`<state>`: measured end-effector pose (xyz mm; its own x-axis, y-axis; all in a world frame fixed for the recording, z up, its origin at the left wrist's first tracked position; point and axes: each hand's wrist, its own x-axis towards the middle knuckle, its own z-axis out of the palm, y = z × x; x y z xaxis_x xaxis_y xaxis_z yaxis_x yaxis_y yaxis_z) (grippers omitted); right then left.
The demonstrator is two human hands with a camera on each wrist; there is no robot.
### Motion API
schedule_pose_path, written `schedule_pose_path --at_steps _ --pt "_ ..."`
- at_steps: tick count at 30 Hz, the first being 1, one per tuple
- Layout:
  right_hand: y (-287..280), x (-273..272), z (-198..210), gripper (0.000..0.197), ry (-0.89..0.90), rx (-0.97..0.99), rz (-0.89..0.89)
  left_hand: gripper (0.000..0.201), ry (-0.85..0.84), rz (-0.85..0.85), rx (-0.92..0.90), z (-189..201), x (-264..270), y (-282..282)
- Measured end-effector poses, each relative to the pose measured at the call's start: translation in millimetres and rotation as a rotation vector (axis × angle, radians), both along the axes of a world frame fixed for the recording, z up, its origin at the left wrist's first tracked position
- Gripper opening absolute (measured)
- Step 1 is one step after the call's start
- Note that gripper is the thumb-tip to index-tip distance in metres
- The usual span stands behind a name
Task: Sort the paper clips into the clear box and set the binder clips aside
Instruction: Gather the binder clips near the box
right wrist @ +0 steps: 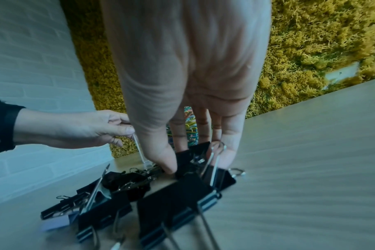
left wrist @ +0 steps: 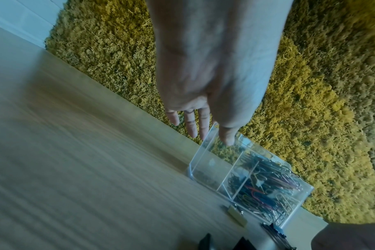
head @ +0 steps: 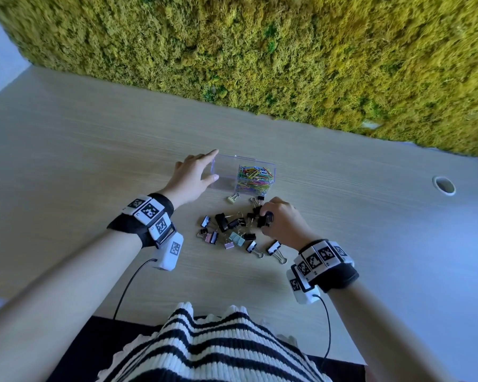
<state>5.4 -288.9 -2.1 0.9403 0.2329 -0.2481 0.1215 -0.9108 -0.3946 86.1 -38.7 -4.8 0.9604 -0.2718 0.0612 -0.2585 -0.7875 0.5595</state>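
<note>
A clear box (head: 226, 172) stands on the wooden table, and its right half holds a heap of coloured paper clips (head: 255, 176). My left hand (head: 214, 165) pinches the box's left end wall, thumb on the near side and fingers on the far side; the left wrist view shows that hand (left wrist: 214, 135) on the box's wall (left wrist: 203, 152). Several black, pink, blue and striped binder clips (head: 232, 230) lie in a loose pile in front of the box. My right hand (head: 265, 220) reaches down at the pile's right side, thumb and fingers curled round a black binder clip (right wrist: 188, 162).
One beige binder clip (head: 233, 198) lies apart, right at the box's front wall. A yellow-green moss wall (head: 260, 51) runs along the table's far edge. A round cable hole (head: 444, 185) sits far right. Sensor cables trail from both wrists toward my striped top.
</note>
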Motion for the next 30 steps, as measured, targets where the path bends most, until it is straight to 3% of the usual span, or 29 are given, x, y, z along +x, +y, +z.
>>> schedule_pose_path --at_steps 4,13,24,27,30 --pt "-2.7 -1.9 -1.2 0.037 0.04 0.04 -0.043 0.063 0.01 -0.007 -0.018 -0.8 0.5 -0.9" --pt "-10.7 2.6 -0.1 0.015 -0.011 0.13 -0.117 0.063 0.022 -0.025 -0.047 -1.7 -0.7 -3.5" --pt "0.5 19.5 60.4 0.017 -0.236 0.572 -0.383 0.064 0.035 -0.025 -0.045 0.9 -0.7 -1.3" --pt "9.0 31.7 73.7 0.017 -0.26 0.469 -0.273 0.064 0.021 -0.028 -0.015 2.4 -3.0 -0.8" --pt "-2.1 36.0 61.0 0.017 -0.143 0.178 -0.18 0.069 0.009 -0.006 -0.007 -1.0 -6.4 4.6"
